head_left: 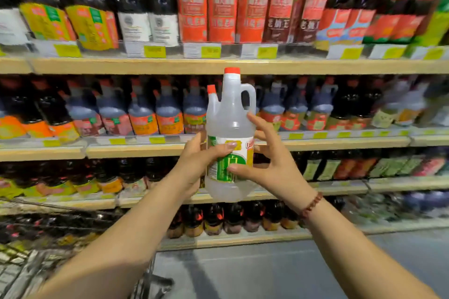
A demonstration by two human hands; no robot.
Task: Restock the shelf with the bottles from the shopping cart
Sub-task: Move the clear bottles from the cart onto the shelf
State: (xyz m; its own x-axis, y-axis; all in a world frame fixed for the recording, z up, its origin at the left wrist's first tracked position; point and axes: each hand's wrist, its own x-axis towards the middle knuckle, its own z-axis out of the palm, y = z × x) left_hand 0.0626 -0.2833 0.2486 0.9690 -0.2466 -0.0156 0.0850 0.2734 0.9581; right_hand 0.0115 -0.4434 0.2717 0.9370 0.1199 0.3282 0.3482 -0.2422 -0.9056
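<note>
I hold a clear plastic jug bottle (229,119) upright in front of the shelves; it has two red caps, a handle and a green, yellow and white label. My left hand (198,162) wraps its lower left side, thumb across the label. My right hand (269,160) touches its right side with spread fingers, thumb on the label. The bottle hangs level with the second shelf (136,150), where jug bottles of dark liquid (167,114) stand in a row. The wire shopping cart (29,245) is at the lower left.
The top shelf (150,65) carries tall dark bottles with red, yellow and white labels. Lower shelves (340,187) hold more dark bottles. Grey floor (267,272) lies below my arms. A bead bracelet (312,204) circles my right wrist.
</note>
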